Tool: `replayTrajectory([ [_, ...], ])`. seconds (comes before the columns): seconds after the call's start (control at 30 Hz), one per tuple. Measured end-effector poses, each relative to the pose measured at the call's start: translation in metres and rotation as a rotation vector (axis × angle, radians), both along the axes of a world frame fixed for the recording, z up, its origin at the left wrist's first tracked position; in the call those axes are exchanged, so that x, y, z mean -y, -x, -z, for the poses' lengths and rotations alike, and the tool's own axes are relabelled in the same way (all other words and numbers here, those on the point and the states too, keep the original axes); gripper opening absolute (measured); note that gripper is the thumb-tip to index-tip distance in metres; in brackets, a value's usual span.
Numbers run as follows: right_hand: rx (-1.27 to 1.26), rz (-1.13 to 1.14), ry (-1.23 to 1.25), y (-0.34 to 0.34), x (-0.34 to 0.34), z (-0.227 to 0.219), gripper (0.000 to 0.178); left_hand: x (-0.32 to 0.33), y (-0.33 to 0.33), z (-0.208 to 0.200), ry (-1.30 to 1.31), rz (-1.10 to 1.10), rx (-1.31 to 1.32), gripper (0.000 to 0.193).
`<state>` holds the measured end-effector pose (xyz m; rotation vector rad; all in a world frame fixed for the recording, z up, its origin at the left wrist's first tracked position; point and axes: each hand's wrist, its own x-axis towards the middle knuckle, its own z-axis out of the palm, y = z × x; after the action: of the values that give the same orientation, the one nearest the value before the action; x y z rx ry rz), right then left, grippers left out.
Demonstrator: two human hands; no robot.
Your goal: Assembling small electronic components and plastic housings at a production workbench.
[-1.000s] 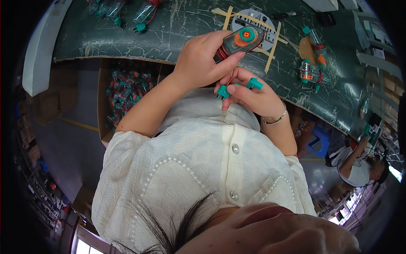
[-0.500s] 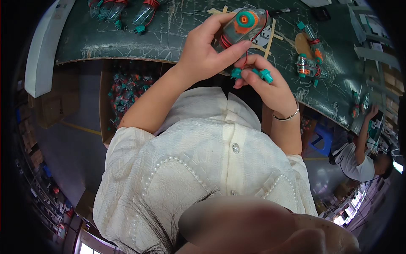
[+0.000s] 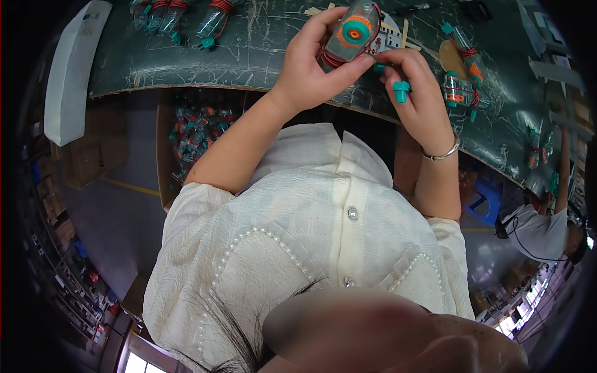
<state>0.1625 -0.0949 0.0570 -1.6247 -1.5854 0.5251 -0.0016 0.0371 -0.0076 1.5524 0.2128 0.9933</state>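
Observation:
A clear plastic unit [image 3: 340, 51] with an orange collar, a green round knob [image 3: 356, 31] and red wire [image 3: 330, 59] wound round its lower end is held above the table edge. My left hand [image 3: 311, 74] is closed round its left side, thumb across the lower end. Close by, my right hand [image 3: 423, 96] pinches near the loose end of the wire, where a small green plug [image 3: 380, 68] partly shows at the fingertips. A second green plastic piece [image 3: 402, 91] is tucked against the right hand's fingers.
Several similar wired units [image 3: 168, 18] lie at the far left of the scratched green table [image 3: 249, 56]; others [image 3: 461, 92] lie at right. Below, a cardboard box [image 3: 165, 143] holds a heap of small parts. A blue stool [image 3: 484, 202] and a co-worker [image 3: 541, 233] are at right.
My right hand has moved up and right, bringing its fingertips beside the unit's lower end. The green plug has risen with it. The unit has tilted slightly in my left hand.

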Motion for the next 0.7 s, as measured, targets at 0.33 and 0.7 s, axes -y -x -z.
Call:
replayTrajectory([
  [0.33,-0.198,-0.006,-0.031,-0.019,-0.019,0.014,0.019,0.007,-0.011,-0.011,0.217,0.113,0.000,0.068],
  [0.7,-0.240,0.004,-0.034,-0.024,-0.030,0.025,0.021,0.006,-0.012,-0.019,0.344,0.126,-0.028,0.061],
])
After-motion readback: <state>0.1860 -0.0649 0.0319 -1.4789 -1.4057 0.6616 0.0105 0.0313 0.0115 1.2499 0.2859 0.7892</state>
